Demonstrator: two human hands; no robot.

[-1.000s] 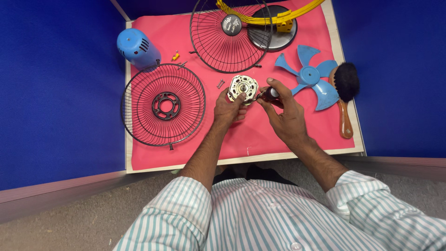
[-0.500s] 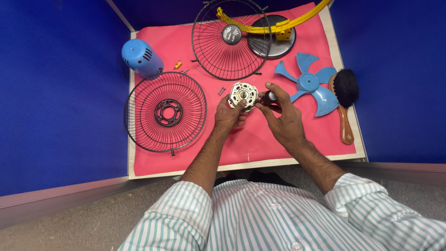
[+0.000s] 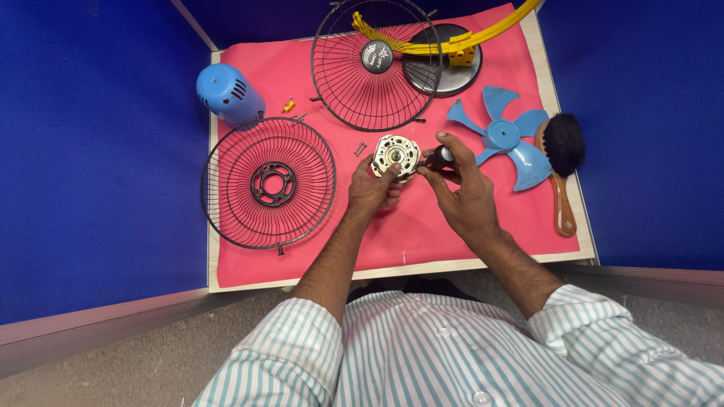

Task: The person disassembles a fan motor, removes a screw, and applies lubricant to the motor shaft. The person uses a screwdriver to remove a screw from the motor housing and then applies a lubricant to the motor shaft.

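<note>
Since a second ago the hands have barely shifted, staying together over the middle of the pink mat [image 3: 317, 75] on the tabletop [image 3: 214, 280]. From the left lie a blue motor cover [image 3: 226, 92] and a flat wire fan guard [image 3: 268, 183]; then the left hand [image 3: 373, 188], its grip clamped on the white fan motor [image 3: 396, 156], meets the right hand [image 3: 461, 192], whose grip is closed on a dark-handled tool [image 3: 440, 157] touching the motor. Rightward sit a second guard [image 3: 375, 64], a blue fan blade [image 3: 507, 137] and a wooden brush [image 3: 562, 169].
</note>
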